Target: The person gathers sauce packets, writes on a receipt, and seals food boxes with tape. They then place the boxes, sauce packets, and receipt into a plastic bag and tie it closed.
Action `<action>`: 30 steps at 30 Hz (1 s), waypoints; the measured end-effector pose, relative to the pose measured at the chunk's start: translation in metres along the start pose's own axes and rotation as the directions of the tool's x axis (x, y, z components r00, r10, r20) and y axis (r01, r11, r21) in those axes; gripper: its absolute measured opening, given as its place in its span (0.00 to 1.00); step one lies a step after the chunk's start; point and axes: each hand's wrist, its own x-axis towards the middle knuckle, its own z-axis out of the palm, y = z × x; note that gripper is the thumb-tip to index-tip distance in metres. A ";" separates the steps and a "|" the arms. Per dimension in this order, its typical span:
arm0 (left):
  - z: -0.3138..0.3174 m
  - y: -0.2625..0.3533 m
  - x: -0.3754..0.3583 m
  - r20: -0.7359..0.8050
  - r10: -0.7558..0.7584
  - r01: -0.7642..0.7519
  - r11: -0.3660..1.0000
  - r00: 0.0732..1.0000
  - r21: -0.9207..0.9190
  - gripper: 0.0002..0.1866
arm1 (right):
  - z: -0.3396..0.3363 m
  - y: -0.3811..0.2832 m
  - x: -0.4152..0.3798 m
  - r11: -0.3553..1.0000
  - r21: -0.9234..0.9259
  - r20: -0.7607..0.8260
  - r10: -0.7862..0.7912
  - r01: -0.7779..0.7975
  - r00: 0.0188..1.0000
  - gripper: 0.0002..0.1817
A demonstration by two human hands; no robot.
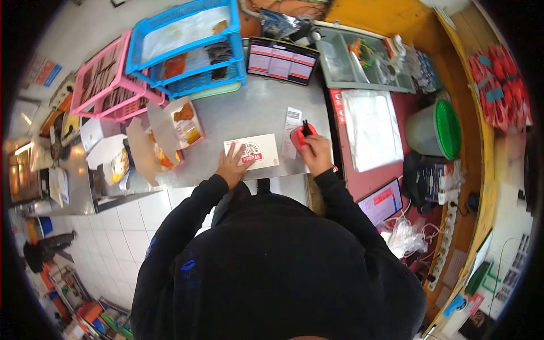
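Metal counter (258, 107) in front of me, me in black sleeves at its near edge. Blue rack (135, 51) at the back left, trays stacked, pink basket (85, 106) just left of it. Gray divided tray (371, 86) at back right, clear bags and loose stuff inside. Stack of white plastic (371, 133) on the red surface to my right. Tablet (282, 60) lit, between rack and gray tray. Open food boxes (191, 123) on the left, fried pieces showing. White box (268, 148) lies on the counter right before me, red and black print up. My left hand (229, 166) is palm down on its left part, fingers spread, gripping nothing. Printed paper slip (289, 146) just right of the box. My right hand (318, 156) is curled around a red tool (297, 136), black part on top, over the slip's right edge; can't tell if they touch.
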 end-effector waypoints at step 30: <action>0.007 0.035 0.045 -0.199 -0.240 0.220 0.968 0.950 -0.120 0.36 | 0.117 -0.018 0.015 0.748 0.198 0.454 0.503 -0.634 0.735 0.19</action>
